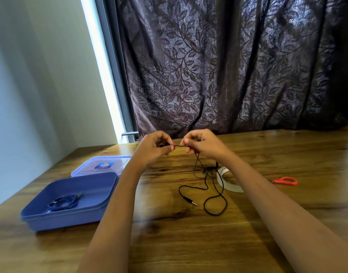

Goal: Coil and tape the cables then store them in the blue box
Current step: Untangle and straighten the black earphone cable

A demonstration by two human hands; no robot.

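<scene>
Left hand (155,147): a black cable (206,186) is being pinched between thumb and curled fingers, above the far side of the table (188,243).
Right hand (200,143): the same cable is being pinched just beside the left hand; a short taut stretch is being held between the two.
Black cable: the rest is being let hang from the right hand and is lying in loose loops on the table, its plug (190,200) resting on the wood.
Box (66,219): it is being left open at the left, well apart from the hands.
Blue cable (63,201): it is being kept coiled inside the box.
Lid (102,165): it is lying flat just behind the box.
Tape (226,184): the roll is lying beside the loops, partly hidden by the right forearm.
Scissors (285,180): only the orange handles are being shown, right of that forearm.
</scene>
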